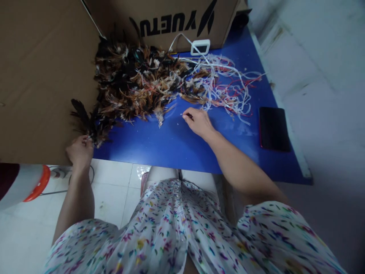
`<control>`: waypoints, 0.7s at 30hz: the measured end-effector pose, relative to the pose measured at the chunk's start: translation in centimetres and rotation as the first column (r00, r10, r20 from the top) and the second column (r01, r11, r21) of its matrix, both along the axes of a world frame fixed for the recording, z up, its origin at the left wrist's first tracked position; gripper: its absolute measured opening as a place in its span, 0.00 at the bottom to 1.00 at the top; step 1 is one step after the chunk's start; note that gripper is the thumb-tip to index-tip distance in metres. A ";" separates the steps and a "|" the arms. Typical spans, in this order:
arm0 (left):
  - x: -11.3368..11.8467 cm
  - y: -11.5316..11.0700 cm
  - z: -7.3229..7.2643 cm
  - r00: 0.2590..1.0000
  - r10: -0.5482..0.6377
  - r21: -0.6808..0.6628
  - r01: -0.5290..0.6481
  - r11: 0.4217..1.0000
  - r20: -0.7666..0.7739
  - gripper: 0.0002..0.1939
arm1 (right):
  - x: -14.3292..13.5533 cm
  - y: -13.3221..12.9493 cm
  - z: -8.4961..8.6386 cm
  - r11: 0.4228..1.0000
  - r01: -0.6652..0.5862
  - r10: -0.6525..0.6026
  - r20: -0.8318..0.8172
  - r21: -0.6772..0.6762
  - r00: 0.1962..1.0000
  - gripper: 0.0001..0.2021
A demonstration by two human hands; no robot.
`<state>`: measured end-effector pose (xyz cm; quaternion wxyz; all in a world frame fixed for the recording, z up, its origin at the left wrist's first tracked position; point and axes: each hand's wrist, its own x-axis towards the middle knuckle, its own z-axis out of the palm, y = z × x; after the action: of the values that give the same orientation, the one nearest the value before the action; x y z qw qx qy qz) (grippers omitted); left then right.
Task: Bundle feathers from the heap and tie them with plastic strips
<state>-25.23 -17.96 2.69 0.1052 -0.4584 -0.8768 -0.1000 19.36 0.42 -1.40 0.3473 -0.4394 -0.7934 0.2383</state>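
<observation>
Brown and black feathers lie in a large pile along the back of the blue table. At the table's left front corner, my left hand is closed on the base of a dark feather bunch, which points up and leans on the cardboard. My right hand is above the middle of the table with its fingers pinched together; whatever they hold, if anything, is too small to make out. Just behind it lies a tangle of white and red strings.
A cardboard box with black lettering stands at the back, and a cardboard panel at the left. A small white device leans at the box. A dark phone lies at the right edge. A red-rimmed bucket is at lower left.
</observation>
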 end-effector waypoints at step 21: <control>6.5 2.1 2.5 0.980 -0.127 0.207 0.157 0.966 -0.152 0.20 | -0.2 -0.2 0.6 0.999 -0.048 0.048 0.127 -0.003 0.991 0.06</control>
<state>-18.69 -15.87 5.18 0.2075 -0.5117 -0.8160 -0.1709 19.18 0.21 -0.76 0.2903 -0.4343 -0.8244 0.2181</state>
